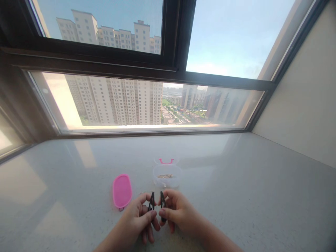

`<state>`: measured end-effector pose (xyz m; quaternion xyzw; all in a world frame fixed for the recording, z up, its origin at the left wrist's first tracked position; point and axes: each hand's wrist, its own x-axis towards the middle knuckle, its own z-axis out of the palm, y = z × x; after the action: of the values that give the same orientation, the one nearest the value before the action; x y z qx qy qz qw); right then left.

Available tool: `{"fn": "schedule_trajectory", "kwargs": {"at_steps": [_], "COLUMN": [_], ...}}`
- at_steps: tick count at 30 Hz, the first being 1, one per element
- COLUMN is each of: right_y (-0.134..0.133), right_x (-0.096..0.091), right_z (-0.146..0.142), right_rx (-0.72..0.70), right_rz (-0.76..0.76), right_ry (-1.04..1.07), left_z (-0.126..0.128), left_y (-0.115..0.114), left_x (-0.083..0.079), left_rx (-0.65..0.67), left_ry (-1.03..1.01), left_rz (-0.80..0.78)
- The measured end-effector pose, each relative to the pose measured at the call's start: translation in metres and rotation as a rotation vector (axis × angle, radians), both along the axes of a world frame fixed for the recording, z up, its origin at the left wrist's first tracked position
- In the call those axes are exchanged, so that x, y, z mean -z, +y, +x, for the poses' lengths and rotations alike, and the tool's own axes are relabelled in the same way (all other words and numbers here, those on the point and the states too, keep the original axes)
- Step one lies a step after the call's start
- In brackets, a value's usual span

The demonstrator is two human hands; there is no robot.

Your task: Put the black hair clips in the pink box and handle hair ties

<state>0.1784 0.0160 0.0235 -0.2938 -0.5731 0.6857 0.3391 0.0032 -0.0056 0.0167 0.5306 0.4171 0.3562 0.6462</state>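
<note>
My left hand (139,218) pinches a black snap hair clip (151,201) upright between thumb and fingers. My right hand (177,210) pinches a second black snap hair clip (162,202) the same way, right beside the first. Both hands hover low over the pale stone sill (236,196). Just beyond them stands a small clear plastic box (167,176) with a pink clasp (166,161), its lid open, and a thin golden pin inside. A pink oval lid (122,190) lies flat to the left of the box.
A large dark-framed window (168,70) runs along the far edge of the sill, with high-rise blocks outside. A beige wall (307,98) closes the right side. Another pane meets the sill at the left corner.
</note>
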Motion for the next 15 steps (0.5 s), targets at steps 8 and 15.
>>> {"fn": "schedule_trajectory", "kwargs": {"at_steps": [8,15], "right_y": [-0.0021,-0.002], "right_x": [-0.0006,-0.0008], "right_z": [0.001,0.0009], "right_rx": [0.011,-0.026], "right_rz": [-0.01,0.01], "right_ry": [-0.017,0.005], "left_z": [0.0,-0.0006], "left_y": [-0.0005,-0.0018], "left_x": [-0.0019,-0.0008], "left_rx": [-0.014,0.012], "left_ry": [-0.028,-0.018], "left_rz": [-0.016,-0.009]}}
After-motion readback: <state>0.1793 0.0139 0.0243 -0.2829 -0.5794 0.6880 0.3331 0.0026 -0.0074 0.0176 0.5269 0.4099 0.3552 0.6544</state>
